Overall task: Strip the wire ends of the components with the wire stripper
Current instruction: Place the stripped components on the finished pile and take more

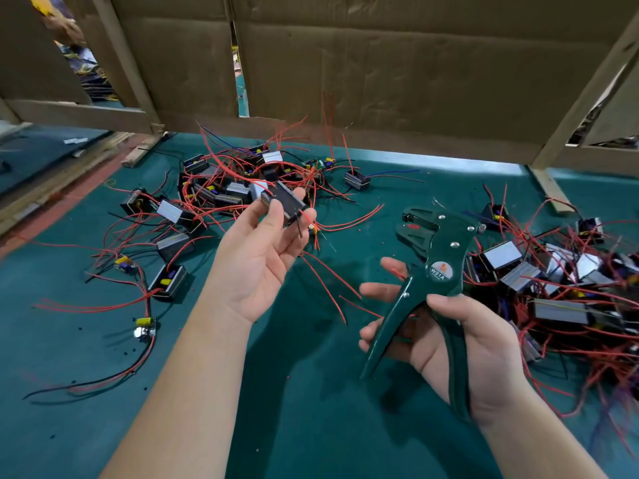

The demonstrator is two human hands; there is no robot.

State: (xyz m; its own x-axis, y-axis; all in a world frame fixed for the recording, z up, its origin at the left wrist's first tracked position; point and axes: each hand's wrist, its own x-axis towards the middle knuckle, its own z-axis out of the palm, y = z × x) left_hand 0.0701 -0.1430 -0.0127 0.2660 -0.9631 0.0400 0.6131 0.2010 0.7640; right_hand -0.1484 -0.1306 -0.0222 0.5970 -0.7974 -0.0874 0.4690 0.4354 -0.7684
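Observation:
My left hand is raised palm up over the table and pinches a small black box component between thumb and fingertips; its red and black wires hang down past my fingers. My right hand grips the handles of a dark green wire stripper. The handles are spread apart, and the jaws point up and to the left, a little right of the component and apart from it.
A heap of components with red wires lies at the far centre-left of the green mat. A second heap lies at the right. Loose components are scattered at the left. A cardboard wall in a wooden frame stands behind.

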